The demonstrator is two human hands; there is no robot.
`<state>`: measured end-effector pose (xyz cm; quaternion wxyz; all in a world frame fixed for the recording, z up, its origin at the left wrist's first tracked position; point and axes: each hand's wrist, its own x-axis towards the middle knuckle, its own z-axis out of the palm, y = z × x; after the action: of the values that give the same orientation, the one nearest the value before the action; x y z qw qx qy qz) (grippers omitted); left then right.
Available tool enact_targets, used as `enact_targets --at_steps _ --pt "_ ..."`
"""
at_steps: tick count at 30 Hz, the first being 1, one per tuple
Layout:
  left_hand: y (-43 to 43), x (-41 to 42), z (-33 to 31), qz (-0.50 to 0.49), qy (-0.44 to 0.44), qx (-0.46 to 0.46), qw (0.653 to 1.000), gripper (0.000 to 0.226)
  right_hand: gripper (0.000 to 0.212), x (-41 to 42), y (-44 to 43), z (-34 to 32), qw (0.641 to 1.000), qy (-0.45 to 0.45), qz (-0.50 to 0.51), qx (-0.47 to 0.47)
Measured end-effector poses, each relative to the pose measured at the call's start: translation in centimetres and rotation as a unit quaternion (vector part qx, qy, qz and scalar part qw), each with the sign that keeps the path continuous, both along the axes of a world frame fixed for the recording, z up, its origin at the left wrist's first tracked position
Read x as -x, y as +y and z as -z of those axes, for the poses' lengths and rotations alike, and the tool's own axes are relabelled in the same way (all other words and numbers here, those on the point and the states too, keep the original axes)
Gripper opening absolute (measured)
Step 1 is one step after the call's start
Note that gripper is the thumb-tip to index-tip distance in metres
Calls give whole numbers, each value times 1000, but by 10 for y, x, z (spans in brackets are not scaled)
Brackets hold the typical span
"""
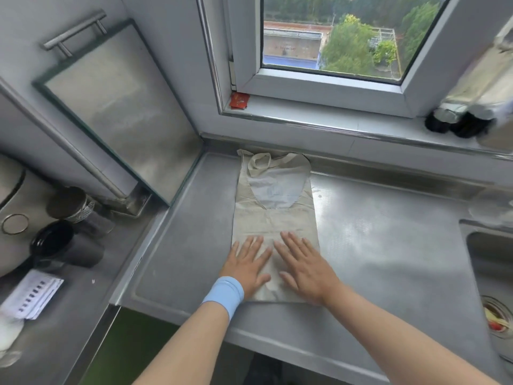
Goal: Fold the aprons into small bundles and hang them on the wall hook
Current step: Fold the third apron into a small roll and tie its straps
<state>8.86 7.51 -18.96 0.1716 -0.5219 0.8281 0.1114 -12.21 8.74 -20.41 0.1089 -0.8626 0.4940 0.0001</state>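
Observation:
A beige apron (273, 215) lies folded into a long narrow strip on the steel counter (374, 245), its neck loop at the far end by the window sill. My left hand (248, 263), with a blue wristband, lies flat on the near end of the strip, fingers straight. My right hand (304, 263) presses flat beside it, fingers spread toward the window. No wall hook is in view.
A sink (491, 273) with food scraps in its drain sits at the right. A glass-fronted cabinet door (119, 112) stands at the left. Jars (72, 209), a black cup (63, 245) and papers (30, 295) crowd the lower left counter. Dark-capped bottles (458, 123) stand on the sill.

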Motion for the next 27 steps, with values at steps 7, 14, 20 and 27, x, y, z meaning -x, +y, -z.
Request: enact_targets --at_steps 7,14,20,27 --pt "26 16 -14 70 131 175 973 16 87 25 32 -12 997 39 -46 -41" --pt "57 -8 -17 27 41 -20 999 72 31 17 46 -23 991 84 -91 55" --pt "58 -1 -28 -22 48 -34 998 77 16 0 43 -41 984 157 -73 39" --pt "38 3 -97 -93 49 -127 986 23 27 9 30 -116 983 59 46 -168"
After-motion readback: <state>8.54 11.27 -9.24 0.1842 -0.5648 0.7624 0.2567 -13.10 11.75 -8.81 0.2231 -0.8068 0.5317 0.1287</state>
